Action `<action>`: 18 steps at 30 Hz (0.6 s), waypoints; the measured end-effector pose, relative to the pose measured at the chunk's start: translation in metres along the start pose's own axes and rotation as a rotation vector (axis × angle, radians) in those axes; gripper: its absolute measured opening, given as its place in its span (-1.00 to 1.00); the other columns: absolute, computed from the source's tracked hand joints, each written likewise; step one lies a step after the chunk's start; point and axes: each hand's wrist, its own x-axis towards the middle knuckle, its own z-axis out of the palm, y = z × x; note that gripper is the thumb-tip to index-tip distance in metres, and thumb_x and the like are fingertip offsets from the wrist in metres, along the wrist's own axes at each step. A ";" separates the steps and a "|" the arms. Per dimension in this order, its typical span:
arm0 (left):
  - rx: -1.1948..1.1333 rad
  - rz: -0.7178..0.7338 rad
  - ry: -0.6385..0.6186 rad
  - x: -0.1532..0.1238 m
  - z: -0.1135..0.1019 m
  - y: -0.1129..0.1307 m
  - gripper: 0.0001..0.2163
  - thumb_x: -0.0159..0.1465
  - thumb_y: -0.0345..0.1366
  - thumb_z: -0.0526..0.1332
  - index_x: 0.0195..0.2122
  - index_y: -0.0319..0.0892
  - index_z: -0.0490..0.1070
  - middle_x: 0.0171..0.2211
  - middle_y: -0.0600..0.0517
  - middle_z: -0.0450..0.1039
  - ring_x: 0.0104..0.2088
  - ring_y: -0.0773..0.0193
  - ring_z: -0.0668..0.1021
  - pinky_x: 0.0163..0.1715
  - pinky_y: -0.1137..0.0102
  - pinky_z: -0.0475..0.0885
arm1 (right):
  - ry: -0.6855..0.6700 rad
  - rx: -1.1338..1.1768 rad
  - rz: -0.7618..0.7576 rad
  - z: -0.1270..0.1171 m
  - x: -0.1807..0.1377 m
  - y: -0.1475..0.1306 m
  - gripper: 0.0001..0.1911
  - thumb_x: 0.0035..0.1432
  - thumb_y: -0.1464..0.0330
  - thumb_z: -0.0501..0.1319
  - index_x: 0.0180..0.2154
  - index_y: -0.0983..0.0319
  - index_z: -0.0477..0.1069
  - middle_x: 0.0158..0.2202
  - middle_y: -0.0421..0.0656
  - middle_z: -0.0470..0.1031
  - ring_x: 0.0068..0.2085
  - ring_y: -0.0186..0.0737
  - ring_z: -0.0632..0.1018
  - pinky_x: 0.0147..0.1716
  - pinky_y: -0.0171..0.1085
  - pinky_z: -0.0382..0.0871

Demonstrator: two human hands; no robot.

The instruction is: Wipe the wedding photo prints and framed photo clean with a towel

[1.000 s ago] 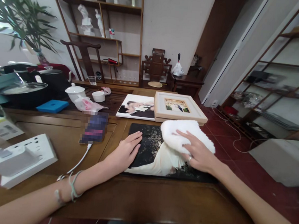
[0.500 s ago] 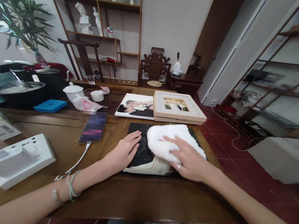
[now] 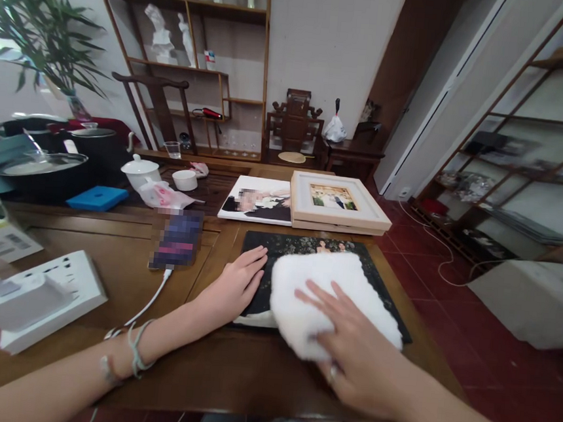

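Note:
A white fluffy cloth [image 3: 306, 272] covers much of a dark photo panel [image 3: 303, 242] on the table, its near edge hanging past the panel's near side. My right hand [image 3: 354, 335], wearing a ring and slightly blurred, lies on top of the cloth with its fingers spread and pressing down. Flat on the panel's left edge rests my left hand [image 3: 243, 276], holding nothing, fingers stretched out. Two small figures in the panel's picture show above the cloth. At the panel's lower left, a pale strip of the picture is visible; the cloth hides the rest.
Behind the panel lie a white photo print [image 3: 252, 208] and a framed picture [image 3: 334, 199]. To the left are a phone [image 3: 180, 241] on a cable, a white power strip [image 3: 62, 290], a blue box [image 3: 98, 197], white cups and a dark pan [image 3: 42, 180]. The table's right edge is close.
My right hand has drawn the cloth toward me, uncovering the panel's upper part with the two figures and covering more of the lower part. My left hand has stayed in place.

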 end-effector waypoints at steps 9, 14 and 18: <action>-0.030 0.014 0.017 0.000 -0.001 -0.001 -0.65 0.32 -0.37 -0.05 0.04 -0.34 0.37 0.13 -0.22 0.31 0.17 0.07 0.33 0.14 0.11 0.27 | -0.005 0.025 -0.008 -0.006 0.011 0.006 -0.65 -0.01 0.46 0.13 -0.15 0.26 0.49 0.21 0.03 0.22 0.25 0.04 0.13 0.20 0.14 -0.08; -0.054 0.015 0.023 0.000 -0.002 0.000 -0.65 0.33 -0.35 -0.05 0.05 -0.31 0.36 0.15 -0.20 0.30 0.18 0.09 0.32 0.16 0.13 0.25 | 0.114 -0.103 0.110 -0.005 0.067 0.047 -0.63 0.12 0.42 0.08 -0.04 0.35 0.43 0.13 0.17 0.31 0.19 0.07 0.25 0.15 0.08 0.04; -0.045 0.007 0.022 0.000 -0.002 0.001 -0.65 0.33 -0.35 -0.05 0.05 -0.33 0.37 0.15 -0.21 0.30 0.18 0.09 0.33 0.16 0.13 0.25 | 0.141 -0.130 0.128 -0.004 0.093 0.061 -0.62 0.17 0.42 0.02 0.00 0.35 0.39 0.09 0.13 0.36 0.19 0.07 0.26 0.13 0.08 0.06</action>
